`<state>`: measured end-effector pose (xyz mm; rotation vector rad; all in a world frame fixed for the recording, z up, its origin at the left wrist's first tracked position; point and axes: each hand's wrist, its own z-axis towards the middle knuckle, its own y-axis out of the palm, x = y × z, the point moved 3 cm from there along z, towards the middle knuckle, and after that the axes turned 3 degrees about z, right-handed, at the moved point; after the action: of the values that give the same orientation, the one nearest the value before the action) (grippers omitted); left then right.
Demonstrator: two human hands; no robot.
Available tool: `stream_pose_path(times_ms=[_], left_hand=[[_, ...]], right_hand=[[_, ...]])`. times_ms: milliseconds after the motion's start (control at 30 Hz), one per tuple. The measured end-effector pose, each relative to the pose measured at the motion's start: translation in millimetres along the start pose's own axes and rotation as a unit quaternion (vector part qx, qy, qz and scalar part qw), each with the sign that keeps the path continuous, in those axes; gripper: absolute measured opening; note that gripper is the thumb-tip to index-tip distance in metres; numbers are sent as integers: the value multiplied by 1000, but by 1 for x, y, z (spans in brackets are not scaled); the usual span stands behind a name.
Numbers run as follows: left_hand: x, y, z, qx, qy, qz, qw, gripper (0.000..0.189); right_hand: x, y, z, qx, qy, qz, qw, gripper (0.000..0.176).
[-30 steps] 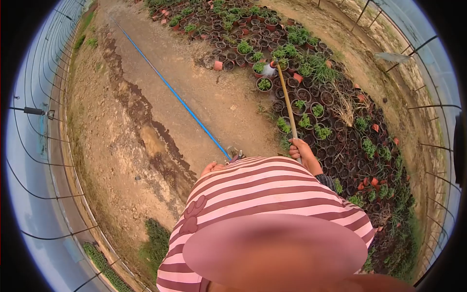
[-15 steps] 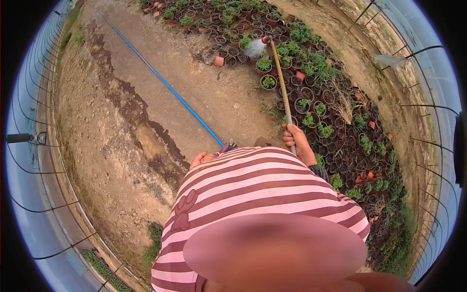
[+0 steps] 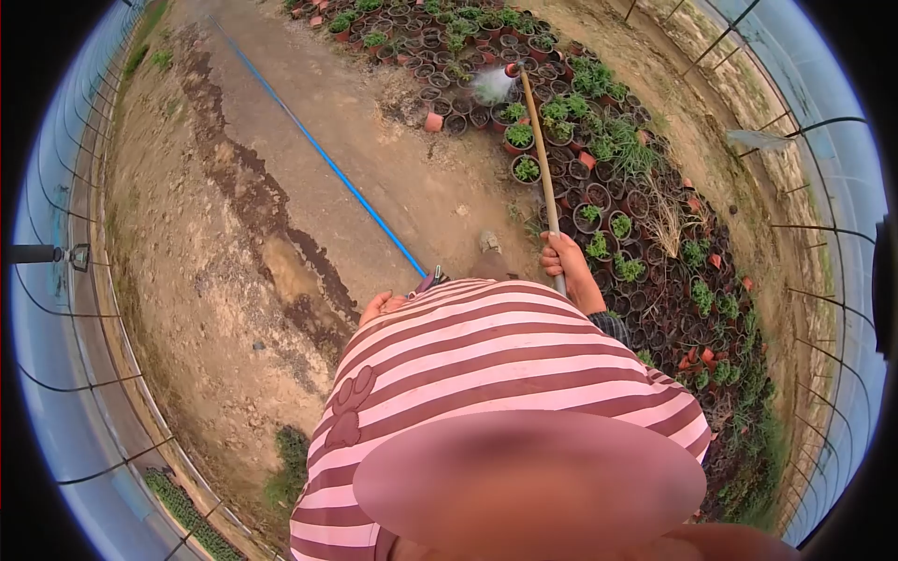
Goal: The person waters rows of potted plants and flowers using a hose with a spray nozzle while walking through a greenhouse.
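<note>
In my right hand point(image 3: 569, 266) is the pole of a long watering wand point(image 3: 541, 150), the fingers wrapped round it. At its far end a red spray head point(image 3: 512, 70) points left, and white water spray point(image 3: 491, 86) falls over potted plants point(image 3: 519, 136). My left hand point(image 3: 377, 307) is at the waist, partly hidden by the striped apron point(image 3: 505, 355). Its fingers look curled, but what they hold is hidden. Close to it, a blue hose point(image 3: 346, 180) meets a dark fitting with a metal clip point(image 3: 435, 273).
Many black and terracotta pots point(image 3: 599, 192), some with green plants, crowd the ground on the right. One terracotta pot point(image 3: 433, 122) lies at the bed's edge. A dirt path point(image 3: 412, 159) runs ahead, with a dark wet strip point(image 3: 281, 220) to the left. Plastic greenhouse walls point(image 3: 804, 75) curve along both sides.
The pots and ground have slid toward me, and a shoe now shows ahead of the apron. The spray head has swung slightly up in view; water still runs. Both hands keep their places.
</note>
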<state>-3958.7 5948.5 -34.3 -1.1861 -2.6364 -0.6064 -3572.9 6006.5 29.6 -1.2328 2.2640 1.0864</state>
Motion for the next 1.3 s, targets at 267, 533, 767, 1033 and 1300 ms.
stream_pose_path(times_ms=[267,533,767,1033,1300], left_hand=[[3,-8,9,-105,-44,-51,992,20],[2,6,11,-153,-112,-105,976,22],[-9,19,22,-211,-237,-302,899,23],[-9,39,24,-150,-164,-141,965,23],[-14,55,24,-211,-329,-289,874,25]], right_hand=[[-11,10,4,-11,-7,-4,1000,16],[-17,5,6,-8,-15,0,1000,17],[-12,-11,0,-6,-5,12,1000,16],[7,-43,-5,-3,24,58,998,16],[23,-75,-20,94,16,54,994,14]])
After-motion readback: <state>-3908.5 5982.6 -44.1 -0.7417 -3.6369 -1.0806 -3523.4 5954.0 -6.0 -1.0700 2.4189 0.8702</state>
